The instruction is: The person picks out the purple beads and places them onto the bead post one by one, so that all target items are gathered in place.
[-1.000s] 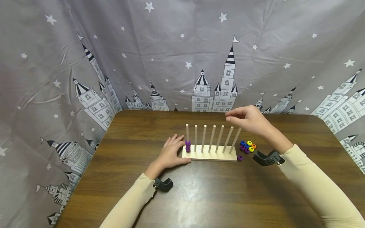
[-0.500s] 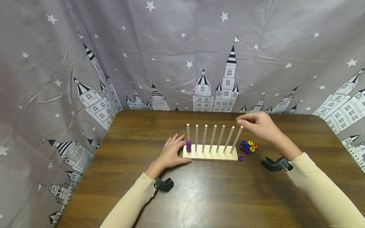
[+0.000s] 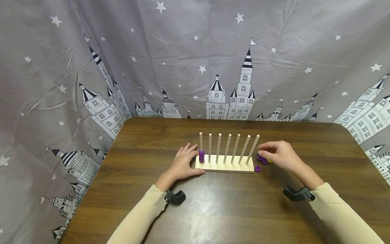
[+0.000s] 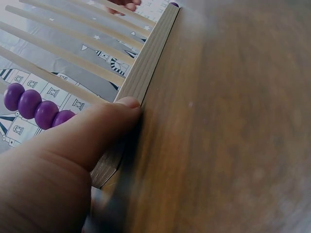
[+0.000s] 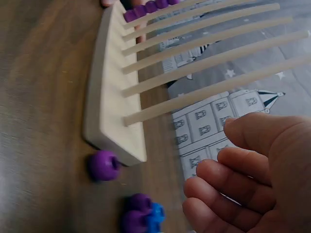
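A pale wooden peg stand (image 3: 225,166) lies along the table with a row of upright pegs. Several purple beads (image 3: 201,156) are stacked on its leftmost peg. My left hand (image 3: 180,165) holds the stand's left end, its thumb (image 4: 114,109) against the front edge and the fingers behind. Over the loose beads (image 3: 262,160) to the right of the stand hovers my right hand (image 3: 281,156). Its fingers are loosely bent and hold nothing in the right wrist view. The hand hides part of that bead group. One purple bead (image 3: 257,169) lies apart, close to the stand's right end.
A brown wooden table (image 3: 213,210) extends under everything. Behind it hangs a grey curtain (image 3: 170,61) printed with castles and stars. Blue beads (image 5: 155,217) lie beside purple ones in the right wrist view.
My right hand has moved right and then down, from above the rightmost peg to the loose beads, now covering some of them. My left hand stays on the stand.
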A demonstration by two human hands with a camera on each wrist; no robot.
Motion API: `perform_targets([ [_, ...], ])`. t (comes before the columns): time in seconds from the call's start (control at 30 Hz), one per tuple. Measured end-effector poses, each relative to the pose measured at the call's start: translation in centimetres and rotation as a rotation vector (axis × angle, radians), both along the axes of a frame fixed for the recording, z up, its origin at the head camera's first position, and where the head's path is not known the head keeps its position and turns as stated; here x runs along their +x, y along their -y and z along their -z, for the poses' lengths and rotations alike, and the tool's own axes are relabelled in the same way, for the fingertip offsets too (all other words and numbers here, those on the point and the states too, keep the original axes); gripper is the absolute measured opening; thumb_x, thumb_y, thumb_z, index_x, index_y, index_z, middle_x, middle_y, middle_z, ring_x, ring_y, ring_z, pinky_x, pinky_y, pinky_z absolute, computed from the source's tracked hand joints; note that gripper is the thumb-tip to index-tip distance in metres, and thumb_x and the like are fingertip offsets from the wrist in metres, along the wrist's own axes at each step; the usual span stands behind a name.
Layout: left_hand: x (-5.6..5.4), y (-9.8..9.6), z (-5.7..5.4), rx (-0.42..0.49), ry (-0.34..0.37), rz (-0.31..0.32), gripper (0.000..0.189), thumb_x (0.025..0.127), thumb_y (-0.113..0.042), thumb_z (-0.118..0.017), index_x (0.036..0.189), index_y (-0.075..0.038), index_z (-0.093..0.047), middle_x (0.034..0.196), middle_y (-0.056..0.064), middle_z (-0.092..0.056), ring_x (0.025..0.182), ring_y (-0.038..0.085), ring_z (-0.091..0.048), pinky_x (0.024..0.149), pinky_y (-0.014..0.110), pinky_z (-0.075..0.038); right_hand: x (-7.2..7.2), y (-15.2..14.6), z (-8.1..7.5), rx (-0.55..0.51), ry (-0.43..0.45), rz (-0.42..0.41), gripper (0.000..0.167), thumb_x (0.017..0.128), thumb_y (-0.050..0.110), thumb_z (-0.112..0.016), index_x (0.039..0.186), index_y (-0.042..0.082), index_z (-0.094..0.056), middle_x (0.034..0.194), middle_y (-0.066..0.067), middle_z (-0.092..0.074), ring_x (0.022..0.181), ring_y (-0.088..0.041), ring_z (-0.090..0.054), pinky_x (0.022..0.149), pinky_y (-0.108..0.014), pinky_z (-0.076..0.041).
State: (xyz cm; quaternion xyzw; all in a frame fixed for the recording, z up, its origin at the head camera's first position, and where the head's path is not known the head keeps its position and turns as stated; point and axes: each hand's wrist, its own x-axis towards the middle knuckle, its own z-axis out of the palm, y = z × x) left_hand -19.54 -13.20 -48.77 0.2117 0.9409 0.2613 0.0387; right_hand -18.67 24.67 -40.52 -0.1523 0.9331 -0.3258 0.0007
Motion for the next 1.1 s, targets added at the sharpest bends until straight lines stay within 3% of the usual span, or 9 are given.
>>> perform_targets([
  [0.33,-0.1,0.0,0.0,0.002,-0.014,0.001,0.075,0.077,-0.051,-0.08,0.138,-0.012,-0.061,0.164,0.015,-0.038,0.157,0.041,-0.022,0.129,0.061,-0.011,2.2,-0.1,3.7,-0.014,-0.058,0.012,0.022,0.087,0.015,-0.078,0.104,0.002,-0.079,0.092,-0.009,-0.08,0.08,-0.002,-0.067,0.069,-0.02,-0.057],
  [0.53,-0.1,0.0,0.0,0.008,-0.02,0.002,0.075,0.076,-0.051,-0.081,0.137,-0.012,-0.062,0.163,0.015,-0.039,0.156,0.042,-0.024,0.128,0.062,-0.012,3.1,-0.1,4.9,0.01,-0.098,0.04,0.022,0.083,0.017,-0.083,0.102,0.006,-0.08,0.086,-0.002,-0.08,0.08,0.0,-0.066,0.072,-0.024,-0.056],
  [0.87,-0.1,0.1,0.0,0.002,-0.012,0.003,0.074,0.077,-0.051,-0.081,0.137,-0.012,-0.062,0.164,0.015,-0.038,0.157,0.041,-0.022,0.129,0.062,-0.011,3.7,0.4,6.7,-0.034,-0.227,0.064,0.021,0.074,0.004,-0.085,0.094,0.005,-0.079,0.069,0.006,-0.069,0.064,0.01,-0.05,0.056,-0.017,-0.047],
  [1.1,-0.1,0.1,0.1,0.008,-0.007,0.003,0.075,0.077,-0.051,-0.081,0.138,-0.012,-0.062,0.164,0.015,-0.038,0.157,0.041,-0.021,0.129,0.061,-0.01,3.8,0.6,7.4,-0.051,-0.242,0.074,0.02,0.073,0.002,-0.085,0.092,0.005,-0.078,0.07,0.004,-0.07,0.061,0.01,-0.05,0.053,-0.018,-0.047],
])
